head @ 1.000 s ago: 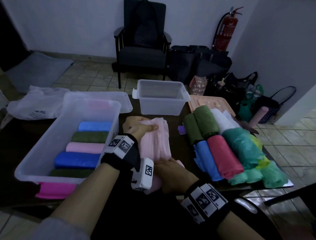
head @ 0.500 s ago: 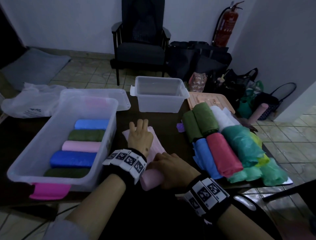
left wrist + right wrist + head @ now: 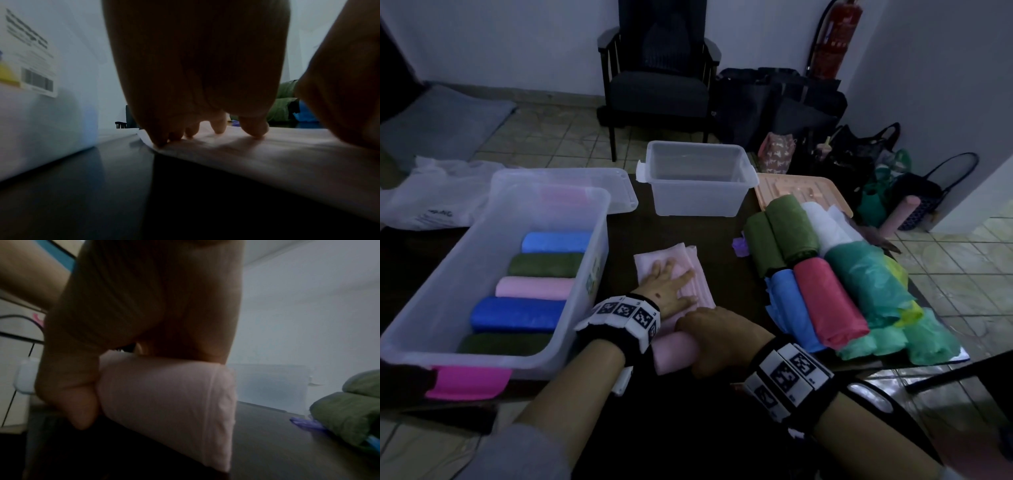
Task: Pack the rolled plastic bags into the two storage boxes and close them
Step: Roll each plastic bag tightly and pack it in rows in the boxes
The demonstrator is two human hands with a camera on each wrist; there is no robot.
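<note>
A pale pink plastic bag [image 3: 688,260] lies on the dark table, flat at its far end and rolled up at the near end [image 3: 168,399]. My left hand [image 3: 671,281] presses flat on the unrolled part with straight, spread fingers [image 3: 255,128]. My right hand [image 3: 715,339] curls over the rolled end, thumb on its near side. The large clear box [image 3: 592,219] at the left holds several rolled bags in blue, green and pink. A smaller clear box [image 3: 698,198] stands empty at the back. More rolled bags [image 3: 828,298] lie in a pile on the right.
A clear lid [image 3: 616,192] lies behind the large box and a peach-coloured lid [image 3: 818,192] behind the pile. A white plastic bag [image 3: 431,202] sits at the far left. Beyond the table stand a dark armchair [image 3: 657,85], floor bags and a fire extinguisher [image 3: 832,44].
The pink bag was held up off the table a second ago. Now it lies flat, with my left hand spread on it and my right hand on its rolled near end.
</note>
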